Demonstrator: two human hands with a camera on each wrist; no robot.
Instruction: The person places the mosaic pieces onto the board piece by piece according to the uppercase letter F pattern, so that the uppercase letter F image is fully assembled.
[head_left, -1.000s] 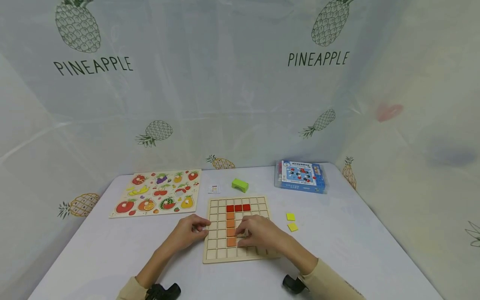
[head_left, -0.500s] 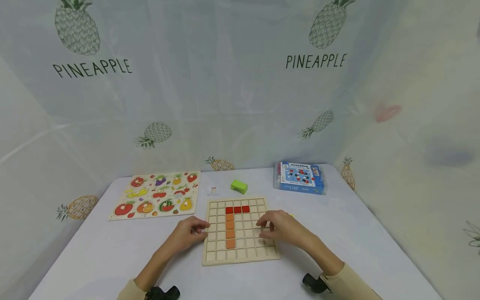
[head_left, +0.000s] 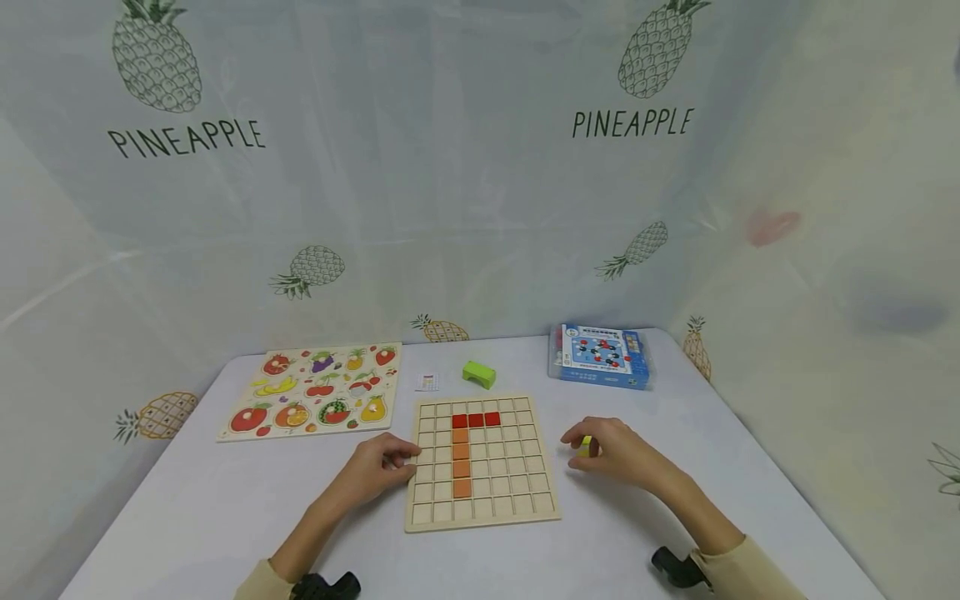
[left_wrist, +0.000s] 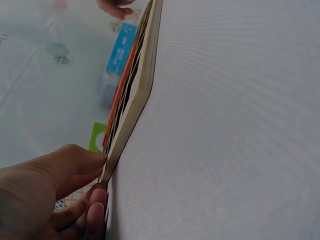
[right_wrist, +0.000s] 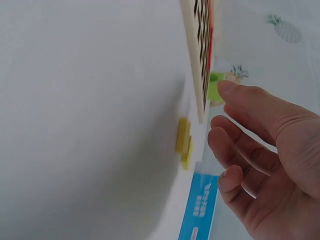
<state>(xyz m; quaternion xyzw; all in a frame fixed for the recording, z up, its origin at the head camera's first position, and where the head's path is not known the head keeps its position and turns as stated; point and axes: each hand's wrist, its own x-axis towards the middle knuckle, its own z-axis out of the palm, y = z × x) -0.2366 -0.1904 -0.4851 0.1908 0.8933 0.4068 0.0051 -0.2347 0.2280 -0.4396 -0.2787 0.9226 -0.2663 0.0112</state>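
A wooden grid board (head_left: 517,492) lies on the table, with red tiles (head_left: 476,420) in a short row near its top and orange tiles (head_left: 461,468) in a column below them. My left hand (head_left: 375,463) rests against the board's left edge, thumb and fingertips touching the rim, fingers loosely bent. Right of the board, my right hand (head_left: 618,450) hovers with thumb and fingers apart and nothing between them. Under it, two yellow tiles (right_wrist: 183,136) lie on the table, partly hidden by the hand in the head view.
A fruit puzzle board (head_left: 315,390) lies at the back left. Behind the grid board stand a green arched block (head_left: 478,373) and a small printed card (head_left: 427,382). A blue boxed set (head_left: 600,357) sits at the back right. A pineapple-printed curtain (head_left: 450,208) hangs behind the table.
My right hand has moved right, from beside the orange column, across the board, to over the yellow tiles. The left hand stays at the board's edge, and the tiles on the board keep their places.
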